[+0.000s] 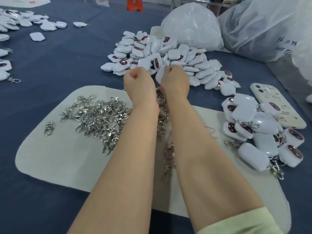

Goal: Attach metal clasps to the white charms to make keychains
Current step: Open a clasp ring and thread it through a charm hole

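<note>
A heap of white charms (168,53), some showing a dark red face, lies on the blue cloth beyond a white mat (59,157). Loose silver clasps (98,115) are piled on the mat's left half, and more lie between my forearms. Both my hands reach to the near edge of the charm heap. My left hand (138,81) is curled into a fist and nothing shows in it. My right hand (175,78) has curled fingers that grip one white charm (159,75) at its left side.
Charms with clasps attached (261,132) are stacked at the mat's right edge, next to a phone (276,107). More white charms (10,19) lie scattered far left. Big plastic bags (194,22) stand behind the heap, and an orange stool (134,4) beyond the table.
</note>
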Available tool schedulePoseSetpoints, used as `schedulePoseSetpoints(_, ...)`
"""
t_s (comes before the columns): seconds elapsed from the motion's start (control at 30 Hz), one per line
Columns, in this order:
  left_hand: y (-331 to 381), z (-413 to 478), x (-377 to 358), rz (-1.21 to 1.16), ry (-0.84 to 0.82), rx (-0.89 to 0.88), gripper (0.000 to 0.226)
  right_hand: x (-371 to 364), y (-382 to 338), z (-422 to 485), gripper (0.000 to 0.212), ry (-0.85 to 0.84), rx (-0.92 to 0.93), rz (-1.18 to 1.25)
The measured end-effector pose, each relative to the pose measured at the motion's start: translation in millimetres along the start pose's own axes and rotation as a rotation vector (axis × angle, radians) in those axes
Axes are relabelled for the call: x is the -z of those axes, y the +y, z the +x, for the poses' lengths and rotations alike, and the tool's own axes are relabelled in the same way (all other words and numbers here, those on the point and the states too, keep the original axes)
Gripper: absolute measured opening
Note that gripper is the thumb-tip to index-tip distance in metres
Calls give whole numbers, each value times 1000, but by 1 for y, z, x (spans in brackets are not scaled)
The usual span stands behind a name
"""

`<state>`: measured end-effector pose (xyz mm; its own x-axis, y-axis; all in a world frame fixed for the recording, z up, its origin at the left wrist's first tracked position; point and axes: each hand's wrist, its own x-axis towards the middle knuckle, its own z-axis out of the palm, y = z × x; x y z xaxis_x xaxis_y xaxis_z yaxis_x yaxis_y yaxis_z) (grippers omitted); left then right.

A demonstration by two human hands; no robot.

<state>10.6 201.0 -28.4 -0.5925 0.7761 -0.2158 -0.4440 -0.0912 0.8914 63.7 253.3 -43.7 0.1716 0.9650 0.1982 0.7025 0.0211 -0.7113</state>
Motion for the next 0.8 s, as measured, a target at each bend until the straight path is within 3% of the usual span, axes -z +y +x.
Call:
schedulePoseSetpoints(0.07,3,-4,4,-13,-51,69,13,13,1,-5,31,42,-24,190)
schedulePoseSetpoints(0.17,6,-17,13,2,-148,214,36,38,1,-29,22,-33,-17,503)
schedulePoseSetpoints(0.3,6,-43,29,42,-267,279,56,69,8,-73,14,-239,117,547)
schedulePoseSetpoints(0.4,7,-61,42,39,-287,258,40,84,17,-99,20,-330,124,509)
schedulePoseSetpoints(0.47,5,-72,46,-16,-310,275,21,88,23,-109,19,-342,59,618)
schedulePoseSetpoints(0.57,1,-80,50,-115,-322,300,13,89,31,-114,17,-171,-145,815)
schedulePoseSetpoints(0.67,-2,-78,54,-232,-262,253,25,84,44,-113,16,-31,-130,384)
schedulePoseSetpoints(0.8,1,-70,56,-260,-221,185,36,79,43,-116,15,-230,18,-19)
